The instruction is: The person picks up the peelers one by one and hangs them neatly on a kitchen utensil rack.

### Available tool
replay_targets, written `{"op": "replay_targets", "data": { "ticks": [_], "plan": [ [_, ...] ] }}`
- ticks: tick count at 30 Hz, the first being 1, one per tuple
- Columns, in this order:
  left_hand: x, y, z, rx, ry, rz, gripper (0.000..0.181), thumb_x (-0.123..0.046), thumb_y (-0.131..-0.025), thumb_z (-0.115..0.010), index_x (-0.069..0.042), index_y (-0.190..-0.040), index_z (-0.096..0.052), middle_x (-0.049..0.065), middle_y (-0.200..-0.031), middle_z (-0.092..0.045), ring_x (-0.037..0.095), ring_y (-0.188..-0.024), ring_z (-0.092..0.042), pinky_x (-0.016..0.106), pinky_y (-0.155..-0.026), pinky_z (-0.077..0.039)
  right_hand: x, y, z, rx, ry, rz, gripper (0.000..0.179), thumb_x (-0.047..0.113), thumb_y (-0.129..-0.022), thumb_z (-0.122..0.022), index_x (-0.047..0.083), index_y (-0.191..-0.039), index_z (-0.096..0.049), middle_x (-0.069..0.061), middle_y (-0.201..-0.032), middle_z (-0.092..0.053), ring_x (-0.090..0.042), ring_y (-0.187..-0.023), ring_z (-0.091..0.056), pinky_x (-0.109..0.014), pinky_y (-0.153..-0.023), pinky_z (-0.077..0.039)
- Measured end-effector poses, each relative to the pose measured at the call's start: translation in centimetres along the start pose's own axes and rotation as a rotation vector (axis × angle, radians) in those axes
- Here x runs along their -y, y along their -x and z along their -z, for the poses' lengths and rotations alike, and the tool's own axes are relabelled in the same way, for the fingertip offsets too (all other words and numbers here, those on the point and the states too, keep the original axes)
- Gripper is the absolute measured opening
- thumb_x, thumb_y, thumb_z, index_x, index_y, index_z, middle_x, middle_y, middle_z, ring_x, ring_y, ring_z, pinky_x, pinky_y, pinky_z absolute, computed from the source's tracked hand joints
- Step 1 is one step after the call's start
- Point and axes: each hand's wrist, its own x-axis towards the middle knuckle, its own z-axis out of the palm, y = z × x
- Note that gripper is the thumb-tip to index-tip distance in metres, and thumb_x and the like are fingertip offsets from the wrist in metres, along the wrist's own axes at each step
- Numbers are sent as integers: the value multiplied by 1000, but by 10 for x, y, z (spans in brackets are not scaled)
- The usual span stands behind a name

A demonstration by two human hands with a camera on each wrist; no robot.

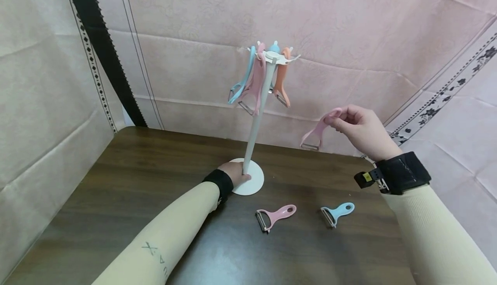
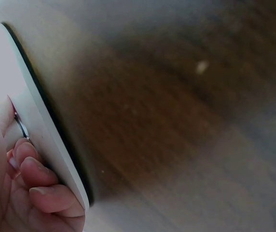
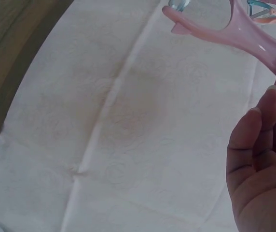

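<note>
My left hand (image 1: 234, 173) grips the foot of a white stand's pole (image 1: 256, 125), just above its round base (image 1: 254, 183). In the left wrist view, the curled fingers (image 2: 39, 171) lie close over that base. My right hand (image 1: 363, 129) pinches a pink peeler (image 1: 320, 129) by its handle end, blade down, in the air right of the stand. From the stand's hooked top (image 1: 273, 57) hang a blue peeler (image 1: 246, 76), pink peelers (image 1: 257, 80) and an orange peeler (image 1: 282, 78); another blue one (image 1: 274, 47) is mostly hidden behind the top.
On the brown wooden table (image 1: 174, 164) lie a pink peeler (image 1: 277, 216) in front of the stand and a blue peeler (image 1: 338, 214) farther right. A pale patterned cloth (image 1: 330, 30) hangs behind the table, with more cloth at both sides.
</note>
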Motion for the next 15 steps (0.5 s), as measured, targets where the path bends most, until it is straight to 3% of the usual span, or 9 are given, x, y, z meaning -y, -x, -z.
{"op": "replay_targets", "data": {
  "ticks": [8, 15],
  "plan": [
    [2, -3, -2, 5, -17, 1, 39, -38, -94, -62, -9, -120, -63, 5, -104, -69, 20, -93, -63, 39, -89, -46, 18, -10, 0, -51, 15, 12, 25, 29, -95, -64, 8, -107, -67, 0, -90, -65, -17, -81, -55, -20, -68, -44],
    [3, -9, -6, 18, -8, 15, 40, -39, -93, -63, -9, -120, -64, 5, -103, -69, 20, -93, -63, 41, -90, -45, 31, -20, -5, -165, -7, 47, 25, 27, -95, -63, 6, -109, -66, 2, -83, -64, -15, -76, -56, -19, -64, -43]
  ]
}}
